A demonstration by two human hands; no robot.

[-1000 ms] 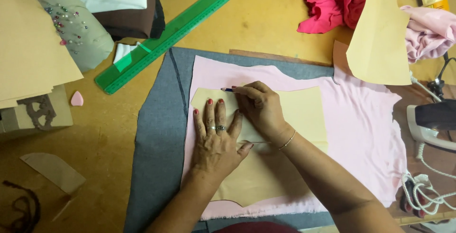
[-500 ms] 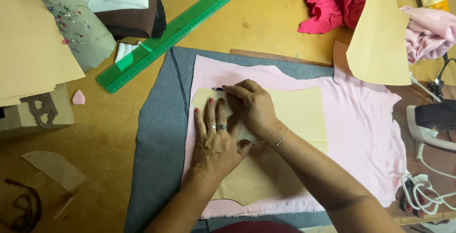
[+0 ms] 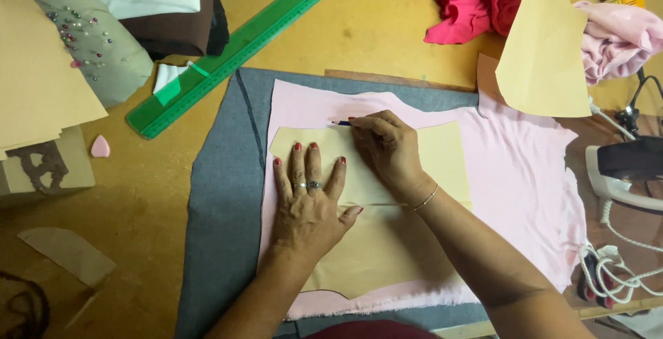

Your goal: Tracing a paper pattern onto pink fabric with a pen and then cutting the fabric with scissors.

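Pattern paper (image 3: pixel 387 242), one tan sheet, is lying flat on one piece of pink fabric (image 3: pixel 525 194), and both are resting on one grey mat (image 3: pixel 221 201) that is covering the near part of the wooden table (image 3: pixel 387 35). Left hand (image 3: pixel 309 201) is pressing down on the pattern with its fingers spread wide and flat, two rings showing on them. Right hand (image 3: pixel 390 149) is crossing just beyond it, fingers pinched narrow around one dark pencil (image 3: pixel 341 123), whose tip is touching the pink fabric right at the pattern's far edge; one thin bracelet (image 3: pixel 427 198) is circling that wrist.

To the left, one brown paper scrap (image 3: pixel 65 255) is lying on the bare wood near the edge, and one small pink tailor's chalk (image 3: pixel 101 147) is sitting beyond it, beside a stack of tan card sheets (image 3: pixel 34 83). To the right, one white iron (image 3: pixel 625 170) is standing with its coiled cord (image 3: pixel 608 266) nearer the camera.

Farther off, one long green ruler (image 3: pixel 242 45) is lying slantwise, its near end just beside the mat's far left corner. One pale pincushion (image 3: pixel 97 52) studded with coloured pins is sitting left of it. At the far right, one more tan pattern piece (image 3: pixel 545 49) is leaning over a heap of bright pink cloth (image 3: pixel 476 4) and a pale pink garment (image 3: pixel 621 38).
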